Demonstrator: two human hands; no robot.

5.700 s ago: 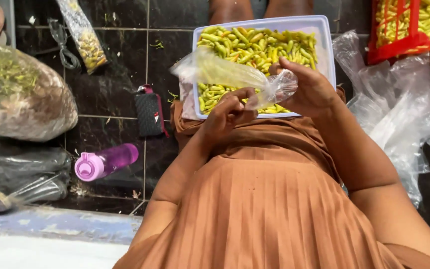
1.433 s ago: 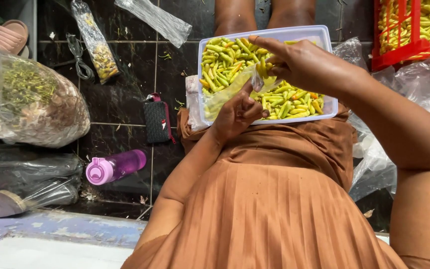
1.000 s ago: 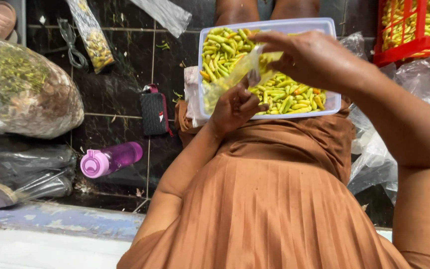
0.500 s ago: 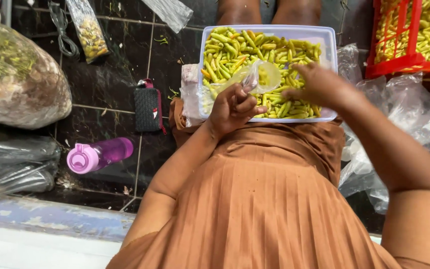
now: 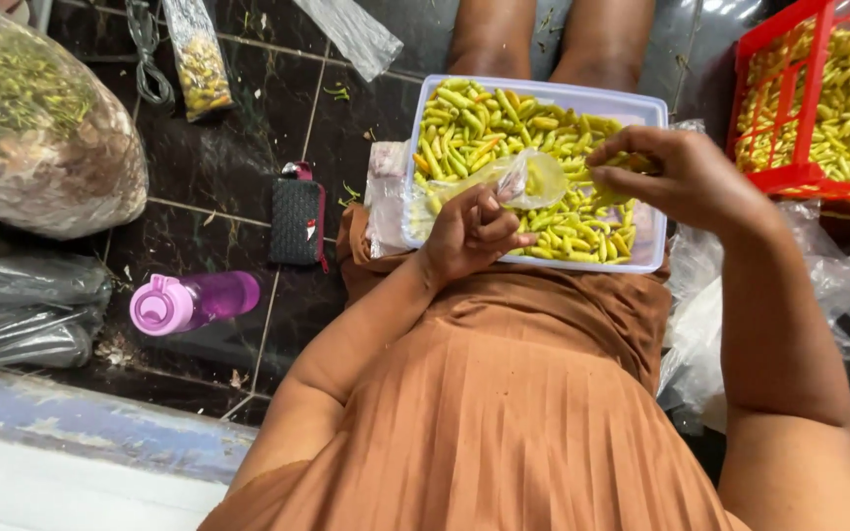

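Far to the left of the left hand (image 5: 469,231), a bulging clear plastic sack (image 5: 41,128) of greenish stalks sits on the dark, glossy tiled floor (image 5: 238,167), its top edge cut off by the frame; below it lie crumpled black bags (image 5: 22,310). Nearer the left hand lies a pink-lidded purple bottle (image 5: 189,303) on its side, long axis running roughly left to right with the cap to the left, and just above it a small dark textured pouch (image 5: 297,221) standing lengthwise up the picture. The left hand is curled, fingers folded in, pinching the rim of a thin clear plastic bag (image 5: 514,177) that sags open across a pale blue rectangular plastic tub (image 5: 533,90) resting on the lap of a pleated, rust-coloured skirt (image 5: 504,423). The bag lies roughly left to right, its mouth toward the right hand (image 5: 676,177). The tub holds small, smooth, tapered chillies (image 5: 484,123), yellow-green with a few orange, pointing every way. The right hand, just right of the bag, has its fingertips drawn together over the chillies; whether it grips any I cannot tell. Further right are crinkled clear bags (image 5: 838,285) and a red slatted crate (image 5: 819,98) of more chillies, cut off at the edge.
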